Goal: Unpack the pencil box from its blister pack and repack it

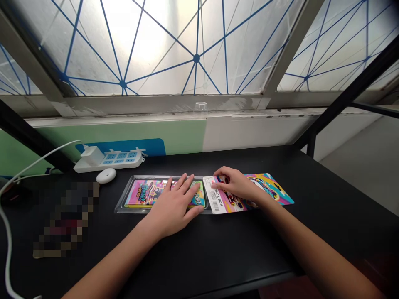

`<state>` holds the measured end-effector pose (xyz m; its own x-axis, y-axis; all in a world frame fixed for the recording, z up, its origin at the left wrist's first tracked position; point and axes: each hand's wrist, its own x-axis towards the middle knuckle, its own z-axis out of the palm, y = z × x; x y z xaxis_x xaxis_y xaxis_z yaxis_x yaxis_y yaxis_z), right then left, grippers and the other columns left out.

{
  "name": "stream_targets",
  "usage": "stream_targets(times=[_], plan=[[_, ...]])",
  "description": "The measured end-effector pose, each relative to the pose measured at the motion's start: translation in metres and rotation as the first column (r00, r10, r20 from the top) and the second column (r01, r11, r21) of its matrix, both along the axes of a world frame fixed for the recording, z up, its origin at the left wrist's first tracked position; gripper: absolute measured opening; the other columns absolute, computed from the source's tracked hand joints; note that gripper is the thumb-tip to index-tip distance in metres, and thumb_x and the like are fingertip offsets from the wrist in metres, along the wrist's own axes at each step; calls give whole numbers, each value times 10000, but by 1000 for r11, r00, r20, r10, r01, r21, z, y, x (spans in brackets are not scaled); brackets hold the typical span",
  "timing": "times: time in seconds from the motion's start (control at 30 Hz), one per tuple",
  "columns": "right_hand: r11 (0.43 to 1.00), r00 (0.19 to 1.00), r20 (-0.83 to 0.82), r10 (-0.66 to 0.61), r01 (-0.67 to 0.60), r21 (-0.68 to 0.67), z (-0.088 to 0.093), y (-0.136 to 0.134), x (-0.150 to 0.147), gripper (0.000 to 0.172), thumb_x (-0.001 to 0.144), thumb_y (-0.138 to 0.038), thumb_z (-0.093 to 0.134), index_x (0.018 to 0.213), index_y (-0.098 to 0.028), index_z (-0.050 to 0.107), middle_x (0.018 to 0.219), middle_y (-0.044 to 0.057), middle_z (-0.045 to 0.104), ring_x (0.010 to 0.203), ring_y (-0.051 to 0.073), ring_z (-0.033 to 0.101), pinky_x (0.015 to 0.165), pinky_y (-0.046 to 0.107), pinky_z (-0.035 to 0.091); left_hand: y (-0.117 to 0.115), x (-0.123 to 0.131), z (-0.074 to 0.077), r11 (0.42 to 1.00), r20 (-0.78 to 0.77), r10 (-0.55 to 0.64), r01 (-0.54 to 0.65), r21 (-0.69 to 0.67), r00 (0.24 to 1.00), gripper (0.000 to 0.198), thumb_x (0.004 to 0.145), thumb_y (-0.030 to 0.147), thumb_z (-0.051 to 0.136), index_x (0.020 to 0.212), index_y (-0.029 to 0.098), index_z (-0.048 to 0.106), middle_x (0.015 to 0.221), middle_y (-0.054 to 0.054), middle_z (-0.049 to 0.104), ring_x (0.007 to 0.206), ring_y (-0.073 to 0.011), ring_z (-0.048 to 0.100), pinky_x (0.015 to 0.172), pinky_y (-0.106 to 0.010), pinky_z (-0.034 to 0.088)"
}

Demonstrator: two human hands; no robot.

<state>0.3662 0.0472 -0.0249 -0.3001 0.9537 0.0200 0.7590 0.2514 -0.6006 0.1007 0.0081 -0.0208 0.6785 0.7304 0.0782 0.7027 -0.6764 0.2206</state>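
Note:
A colourful pencil box (144, 194) lies in a clear plastic blister tray (123, 203) on the black desk. My left hand (176, 203) rests flat across the box's right half, fingers spread, covering part of its printed front. Immediately to the right is a bright printed backing card (272, 189) with a white strip reading "PENCIL BOX" at its left end; that end overlaps the tray's right side. My right hand (235, 185) lies over the card with curled fingers, thumb and fingertips closed on it near the white strip. The hand hides the card's middle.
A white power strip (124, 160) with a plugged-in charger (92, 155) stands by the wall. In front are a round white case (106, 176) and a blurred-out dark object (67, 220). A white cable (8, 236) runs down the left. A clear cup (201, 106) sits on the sill.

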Motion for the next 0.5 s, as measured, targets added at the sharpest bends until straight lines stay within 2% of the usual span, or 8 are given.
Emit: stream_targets(times=[0.2, 0.33, 0.5], plan=[[1000, 1000, -3, 0, 0, -15, 3, -3, -8, 348, 813, -526, 695, 997, -233, 659, 987, 32, 677, 812, 195, 609, 715, 311, 465, -1, -4, 3, 999, 16, 8, -8, -47, 1000, 709, 984, 676, 326, 1568, 276, 279, 1651, -73, 219, 1529, -310, 136, 1203, -605, 154], [999, 999, 34, -1, 3, -43, 8, -5, -17, 360, 836, -541, 668, 1005, -223, 672, 982, 46, 689, 833, 213, 626, 719, 316, 471, -2, -2, 2, 998, 31, 19, -17, -69, 999, 707, 980, 656, 371, 1564, 267, 284, 1653, -91, 207, 1531, -309, 127, 1201, -612, 151], [999, 995, 96, 7, -2, -43, 14, -6, -34, 405, 863, -543, 632, 1088, -208, 670, 1048, 93, 653, 936, 252, 627, 802, 343, 481, -10, 6, 6, 992, 161, 20, 1, -129, 987, 728, 970, 626, 436, 1575, 267, 247, 1656, -101, 198, 1530, -316, 124, 1209, -605, 141]])
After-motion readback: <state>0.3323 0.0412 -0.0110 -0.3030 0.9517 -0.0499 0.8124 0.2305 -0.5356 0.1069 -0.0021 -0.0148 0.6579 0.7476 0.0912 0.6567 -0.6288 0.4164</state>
